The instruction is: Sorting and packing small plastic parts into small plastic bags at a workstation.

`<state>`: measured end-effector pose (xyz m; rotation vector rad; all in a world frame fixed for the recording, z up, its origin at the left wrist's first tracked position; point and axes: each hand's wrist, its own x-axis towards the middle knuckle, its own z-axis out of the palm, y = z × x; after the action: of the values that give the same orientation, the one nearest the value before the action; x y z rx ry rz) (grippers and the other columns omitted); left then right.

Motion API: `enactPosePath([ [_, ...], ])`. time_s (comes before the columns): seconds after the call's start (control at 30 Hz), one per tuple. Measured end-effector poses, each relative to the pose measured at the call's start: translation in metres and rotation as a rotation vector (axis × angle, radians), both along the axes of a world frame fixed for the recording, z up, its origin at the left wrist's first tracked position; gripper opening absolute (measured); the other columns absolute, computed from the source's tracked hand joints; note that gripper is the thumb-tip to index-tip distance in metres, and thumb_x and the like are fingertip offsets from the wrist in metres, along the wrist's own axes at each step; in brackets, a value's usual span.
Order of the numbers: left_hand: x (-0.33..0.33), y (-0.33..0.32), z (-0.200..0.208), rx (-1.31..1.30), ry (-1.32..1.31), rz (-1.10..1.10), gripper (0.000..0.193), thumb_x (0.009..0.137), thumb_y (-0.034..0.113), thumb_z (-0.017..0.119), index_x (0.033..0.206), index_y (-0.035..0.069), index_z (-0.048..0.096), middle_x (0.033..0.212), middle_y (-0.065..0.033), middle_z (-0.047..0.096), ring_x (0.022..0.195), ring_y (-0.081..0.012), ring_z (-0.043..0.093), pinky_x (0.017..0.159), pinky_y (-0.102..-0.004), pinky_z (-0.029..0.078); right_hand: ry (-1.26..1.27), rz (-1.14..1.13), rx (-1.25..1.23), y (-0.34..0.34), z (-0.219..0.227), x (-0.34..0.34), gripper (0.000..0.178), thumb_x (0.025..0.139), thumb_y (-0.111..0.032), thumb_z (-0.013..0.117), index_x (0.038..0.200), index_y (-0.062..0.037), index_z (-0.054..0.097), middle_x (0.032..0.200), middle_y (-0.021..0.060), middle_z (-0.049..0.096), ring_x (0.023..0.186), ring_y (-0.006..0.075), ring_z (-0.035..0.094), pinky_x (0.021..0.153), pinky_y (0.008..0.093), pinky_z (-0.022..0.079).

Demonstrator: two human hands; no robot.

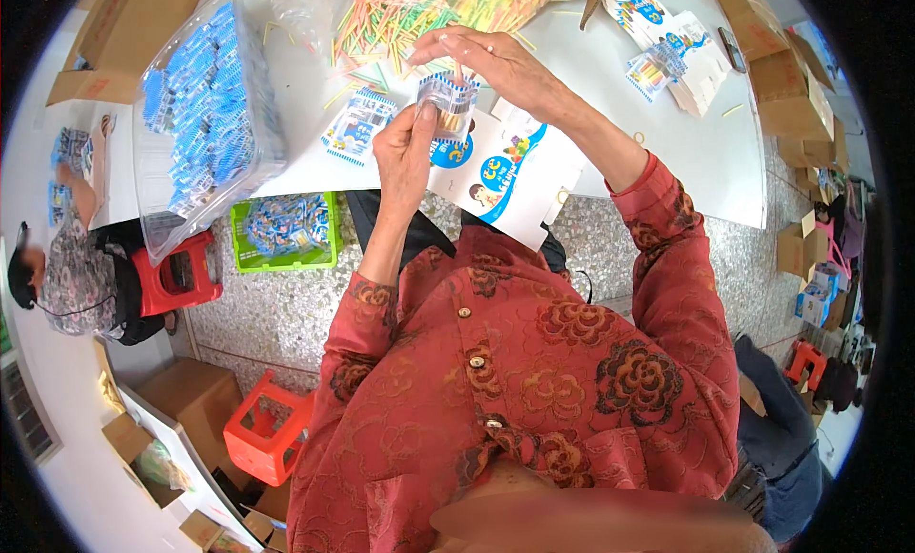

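Note:
My left hand [405,148] grips a small clear packet with blue-striped edges [448,105], its thumb lying on the front. Slim pale sticks show inside this packet. Above it is my right hand [505,71], its fingers stretched out to the left and one pointing down at the packet's upper edge. Directly below the packet lies a white printed card sheet [505,176] with blue round patches, overhanging the table's near edge. Another blue-and-white packet [358,126] rests just left of my left hand. Beyond my hands spreads a heap of thin pink, yellow and green sticks [400,19].
A clear plastic tub [272,138] full of blue packets stands at the left. Below it, a green crate [286,264] holds more packets. Folded cards [701,86] and a filled packet [653,70] lie at the right. Red stools [267,443] and other people are nearby.

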<state>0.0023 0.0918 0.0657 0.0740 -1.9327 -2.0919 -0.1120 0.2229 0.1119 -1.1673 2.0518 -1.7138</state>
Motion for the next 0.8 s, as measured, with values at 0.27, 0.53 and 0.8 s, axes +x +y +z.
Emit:
enactPosePath([
  [0.27,0.001,0.004,0.006,0.076,-0.012,-0.015,0.029,0.095,0.02,0.052,0.1,-0.005,0.065,0.086,-0.0024,0.064,0.075,-0.0056,0.053,0.069,-0.0223,0.044,0.098,-0.08,-0.042,-0.002,-0.002,0.007,0.039,0.097,-0.035,0.038,0.111,-0.0094,0.064,0.11,0.0087,0.062,0.095,0.0201,0.058,0.085,0.031,0.046],
  [0.53,0.003,0.004,0.004,0.208,-0.061,0.038,0.029,0.096,0.023,0.05,0.089,-0.001,0.065,0.08,0.0028,0.06,0.074,-0.0027,0.048,0.068,-0.0207,0.041,0.052,-0.066,0.015,0.006,0.003,0.011,0.044,0.098,-0.038,0.033,0.12,-0.0092,0.059,0.115,0.0103,0.06,0.111,0.0212,0.054,0.096,0.0337,0.041],
  [0.8,0.01,0.008,0.005,0.152,-0.038,0.018,0.028,0.095,0.023,0.052,0.089,-0.001,0.065,0.077,0.0023,0.06,0.068,-0.0014,0.047,0.059,-0.0187,0.039,-0.014,-0.085,-0.149,-0.001,0.003,0.023,0.051,0.098,-0.041,0.029,0.123,-0.0054,0.055,0.121,0.0069,0.058,0.108,0.0197,0.052,0.098,0.0335,0.036],
])
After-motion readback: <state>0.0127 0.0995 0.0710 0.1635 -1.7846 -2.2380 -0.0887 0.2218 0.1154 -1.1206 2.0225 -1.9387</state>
